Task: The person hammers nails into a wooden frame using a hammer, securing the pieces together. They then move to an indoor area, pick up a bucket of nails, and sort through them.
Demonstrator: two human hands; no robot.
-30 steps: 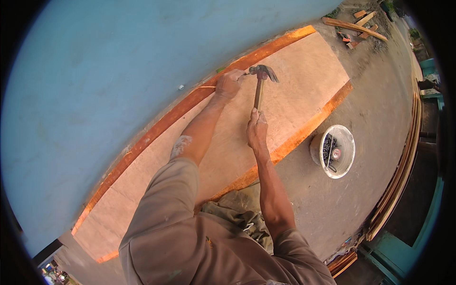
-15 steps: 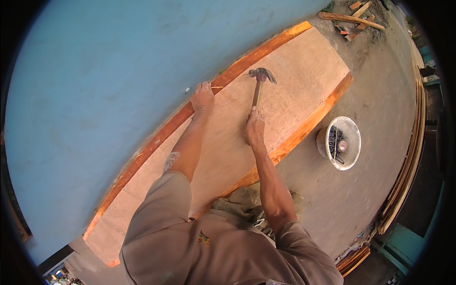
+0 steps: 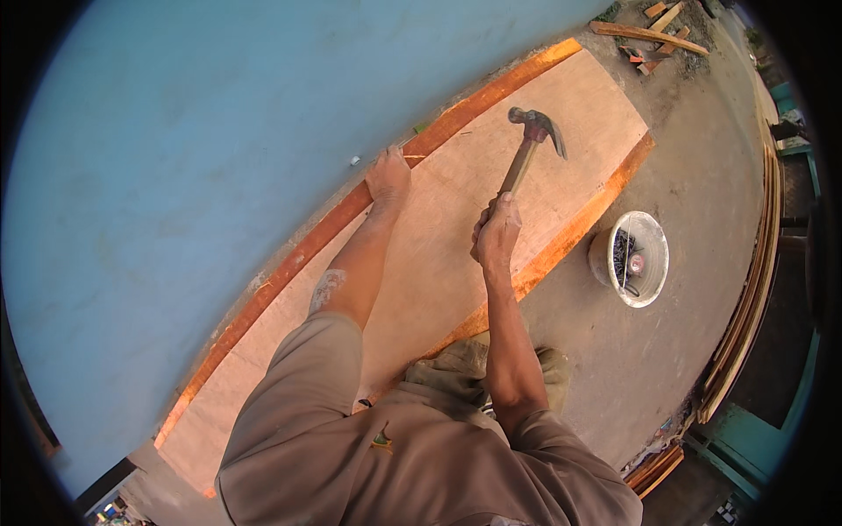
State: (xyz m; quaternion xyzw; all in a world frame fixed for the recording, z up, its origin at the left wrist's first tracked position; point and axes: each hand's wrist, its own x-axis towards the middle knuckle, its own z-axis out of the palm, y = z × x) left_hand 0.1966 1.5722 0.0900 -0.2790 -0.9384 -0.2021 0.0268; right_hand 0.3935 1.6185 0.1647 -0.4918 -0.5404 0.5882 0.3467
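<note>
Presently, 1 hammer (image 3: 532, 143): wooden handle, dark metal claw head, raised above the board, handle end wrapped tight in the fist of the right hand (image 3: 497, 235). 1 plywood board (image 3: 456, 219): flat, pale, smooth-faced, edged by 2 orange-brown wooden strips, lying against a blue wall (image 3: 193, 158). The left hand (image 3: 388, 178) rests on the far strip (image 3: 351, 210), fingers pinching a thin nail (image 3: 412, 157) there. 1 white plastic bucket (image 3: 631, 259), round, on rough grey concrete ground (image 3: 702, 175), holding dark metal bits. Several loose timber scraps (image 3: 649, 35) beyond the board.
</note>
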